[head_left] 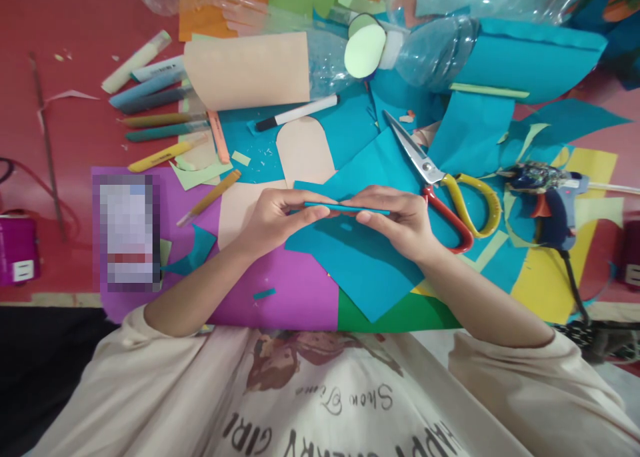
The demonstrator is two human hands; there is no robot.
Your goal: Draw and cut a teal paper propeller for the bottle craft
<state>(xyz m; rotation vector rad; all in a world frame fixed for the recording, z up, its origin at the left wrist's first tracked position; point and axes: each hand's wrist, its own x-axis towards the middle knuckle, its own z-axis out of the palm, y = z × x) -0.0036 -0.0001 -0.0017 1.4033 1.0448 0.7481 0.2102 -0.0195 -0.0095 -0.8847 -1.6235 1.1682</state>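
Between my two hands stretches a narrow blue paper strip point(345, 208), held level above the table. My left hand point(280, 217) pinches its left end between thumb and fingers. At the other end, the thumb and fingers of my right hand point(395, 220) are closed on it too. Below lies a large blue paper sheet point(370, 277). Scissors point(440, 183) with one red and one yellow handle rest just beyond my right hand, blades apart. A cut beige paper piece point(305, 150) with a rounded end is beyond my left hand.
Several markers point(155, 97) lie at the left, above a pixelated phone point(127, 230). A paper-wrapped bottle point(250, 70) and another in blue paper point(535, 60) lie across the back. A glue gun point(555, 210) is at right, on yellow paper point(545, 283). Purple paper point(300, 283) covers the near edge.
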